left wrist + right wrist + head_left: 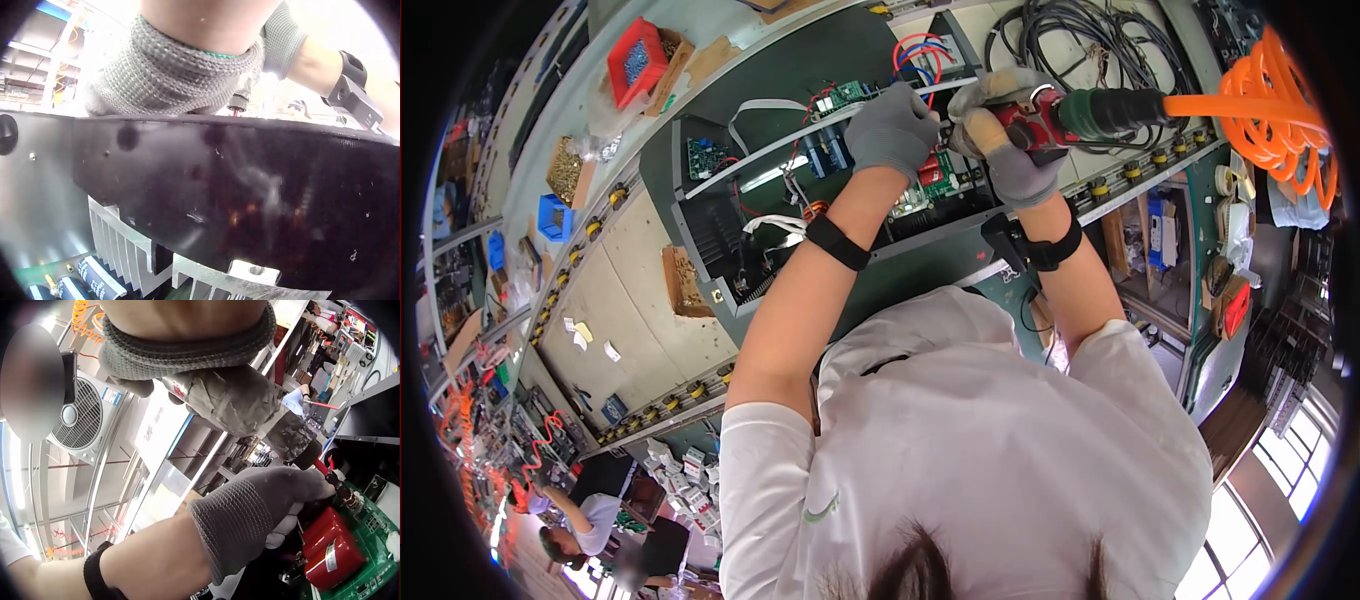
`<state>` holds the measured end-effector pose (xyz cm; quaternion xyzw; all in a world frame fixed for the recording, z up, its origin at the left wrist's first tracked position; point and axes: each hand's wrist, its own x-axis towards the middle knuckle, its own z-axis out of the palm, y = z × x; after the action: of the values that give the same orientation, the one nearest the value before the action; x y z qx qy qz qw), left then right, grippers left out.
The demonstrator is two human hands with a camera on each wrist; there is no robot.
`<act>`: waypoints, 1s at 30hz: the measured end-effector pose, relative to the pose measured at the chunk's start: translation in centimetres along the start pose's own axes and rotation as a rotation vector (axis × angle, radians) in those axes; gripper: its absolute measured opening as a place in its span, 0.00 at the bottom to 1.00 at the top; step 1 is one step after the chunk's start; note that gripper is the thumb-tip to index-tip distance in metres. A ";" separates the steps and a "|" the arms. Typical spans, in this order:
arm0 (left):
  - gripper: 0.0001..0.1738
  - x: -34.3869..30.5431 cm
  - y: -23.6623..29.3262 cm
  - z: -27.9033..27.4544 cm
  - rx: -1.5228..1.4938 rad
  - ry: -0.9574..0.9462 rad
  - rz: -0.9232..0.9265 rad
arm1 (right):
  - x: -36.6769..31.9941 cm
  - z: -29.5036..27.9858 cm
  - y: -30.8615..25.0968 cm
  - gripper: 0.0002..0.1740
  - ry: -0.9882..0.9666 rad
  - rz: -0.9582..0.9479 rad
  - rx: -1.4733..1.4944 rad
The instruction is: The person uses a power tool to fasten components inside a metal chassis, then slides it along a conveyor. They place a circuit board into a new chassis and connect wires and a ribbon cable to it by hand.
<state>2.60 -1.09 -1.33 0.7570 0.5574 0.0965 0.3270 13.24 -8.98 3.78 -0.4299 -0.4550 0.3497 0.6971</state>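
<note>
My gloved right hand (1020, 165) (181, 353) grips a power screwdriver (1035, 118) (231, 403), which has a red part and a worn, wrapped body. Its red bit (322, 466) points into an open grey metal chassis (700, 235) (250, 181). Beside the bit tip, my gloved left hand (890, 128) (169, 72) (259, 503) has its fingers curled, over the far part of the chassis; I cannot tell what they pinch. Close below those fingertips are a green circuit board (372, 556) and red cylindrical parts (331, 553). Blue capacitors (828, 150) (100, 278) stand inside the chassis.
An orange coiled hose (1270, 110) runs from the screwdriver to the right. Black cables (1090, 40) lie coiled behind. Red (638, 62) and blue (555, 218) bins and a cardboard box of small parts (685, 282) stand left. A roller rail (1130, 170) edges the bench.
</note>
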 end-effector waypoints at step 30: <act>0.13 -8.7 -2.0 -6.8 -0.824 -0.294 -0.130 | 2.1 -0.6 -5.6 0.15 0.278 0.017 0.145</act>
<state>-5.52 -6.04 4.61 0.5323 0.4665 0.1813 0.6827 15.07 -9.50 9.42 -0.4263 -0.3242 0.3246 0.7796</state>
